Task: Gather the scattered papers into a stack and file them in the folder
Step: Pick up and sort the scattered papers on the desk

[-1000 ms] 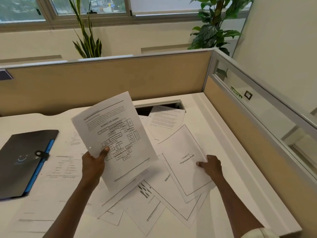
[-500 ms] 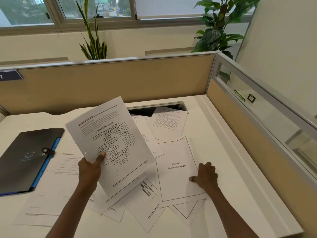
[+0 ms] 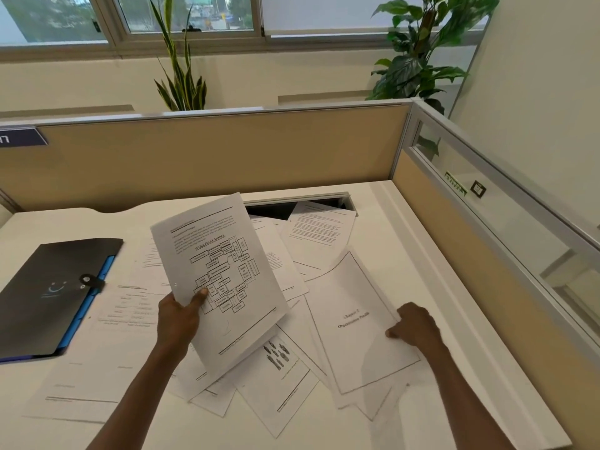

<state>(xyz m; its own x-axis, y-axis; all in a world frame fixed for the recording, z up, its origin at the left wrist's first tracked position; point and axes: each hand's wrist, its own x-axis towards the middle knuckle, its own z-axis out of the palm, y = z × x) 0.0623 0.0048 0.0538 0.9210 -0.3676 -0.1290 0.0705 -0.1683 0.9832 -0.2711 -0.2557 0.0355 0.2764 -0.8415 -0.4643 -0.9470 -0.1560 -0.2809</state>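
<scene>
My left hand point(image 3: 178, 316) grips a small stack of papers topped by a workflow diagram sheet point(image 3: 220, 274), held tilted above the desk. My right hand point(image 3: 415, 326) pinches the right edge of a "Chapter 2" title page point(image 3: 354, 323), whose edge is lifted off the pile. Several loose sheets point(image 3: 279, 368) lie scattered and overlapping on the white desk point(image 3: 422, 254) under and between both hands. More pages point(image 3: 107, 352) lie at the left. A black folder with a blue spine point(image 3: 48, 293) lies closed at the far left.
One sheet point(image 3: 321, 225) hangs over a dark cable slot point(image 3: 276, 209) at the desk's back. Beige partition walls point(image 3: 227, 151) fence the back and right sides. Two potted plants point(image 3: 181, 76) stand behind the partition.
My right hand has turned the Chapter 2 page clockwise and lifted its right edge. The left hand has kept the held stack almost where it was.
</scene>
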